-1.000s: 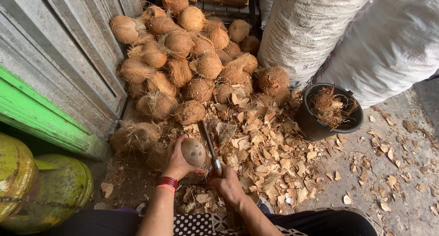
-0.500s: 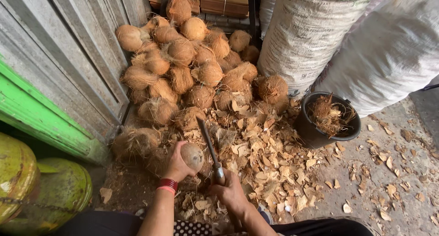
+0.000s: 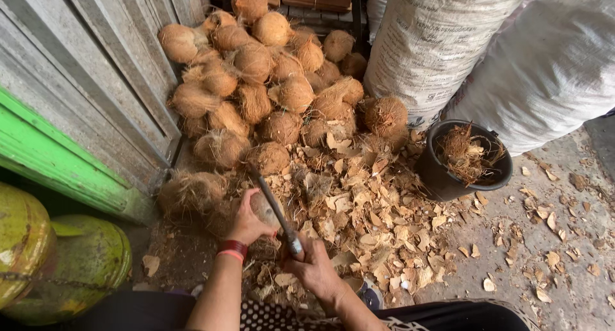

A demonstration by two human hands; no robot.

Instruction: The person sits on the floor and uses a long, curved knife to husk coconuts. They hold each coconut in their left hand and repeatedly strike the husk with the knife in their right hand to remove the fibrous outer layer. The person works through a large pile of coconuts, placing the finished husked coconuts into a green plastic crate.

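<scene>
The left hand cups a round brown husked coconut low over the ground, while the right hand grips a dark long-bladed knife laid across it. Behind lies a heap of fibrous coconuts; a black bucket stands beside pale husk chips.

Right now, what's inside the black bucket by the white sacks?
The black bucket holds brown coconut fibre and husk scraps heaped near the rim. Whatever lies beneath them is covered.

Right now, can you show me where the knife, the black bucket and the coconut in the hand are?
knife (image 3: 274, 209), head view, middle of the blade.
black bucket (image 3: 430, 177), head view, its outer wall.
coconut (image 3: 264, 206), head view, bare shell beside the left hand (image 3: 245, 223).
</scene>
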